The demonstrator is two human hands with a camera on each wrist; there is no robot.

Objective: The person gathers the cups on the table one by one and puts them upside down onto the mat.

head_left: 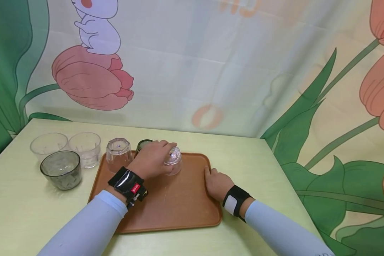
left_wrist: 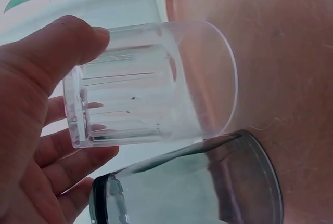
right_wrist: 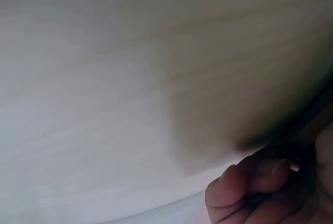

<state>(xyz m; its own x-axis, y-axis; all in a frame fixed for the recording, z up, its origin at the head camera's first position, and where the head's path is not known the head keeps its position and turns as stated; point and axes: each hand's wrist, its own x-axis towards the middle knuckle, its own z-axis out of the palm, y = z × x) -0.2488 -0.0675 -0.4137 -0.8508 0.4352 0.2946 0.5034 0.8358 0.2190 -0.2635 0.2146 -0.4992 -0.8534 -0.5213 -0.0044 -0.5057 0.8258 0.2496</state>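
Note:
My left hand [head_left: 153, 158] grips an upturned clear cup [head_left: 174, 165] near the tray's back edge. In the left wrist view, the thumb lies on the near side of this clear cup [left_wrist: 140, 83], fingers behind its base; its rim faces the tray. Right beside it is an upturned grey cup [left_wrist: 171, 187], mostly hidden by the hand in the head view. Another clear cup [head_left: 119, 156] stands upside down at the tray's back left. My right hand [head_left: 219, 183] holds the right rim of the brown tray [head_left: 179, 206], thumb along the edge; its curled fingers [right_wrist: 229, 190] show in the right wrist view.
Left of the tray, two clear cups [head_left: 86, 149] and a grey cup [head_left: 62, 170] stand upright on the pale table [head_left: 16, 209]. A printed curtain [head_left: 179, 71] hangs along the table's back and right sides.

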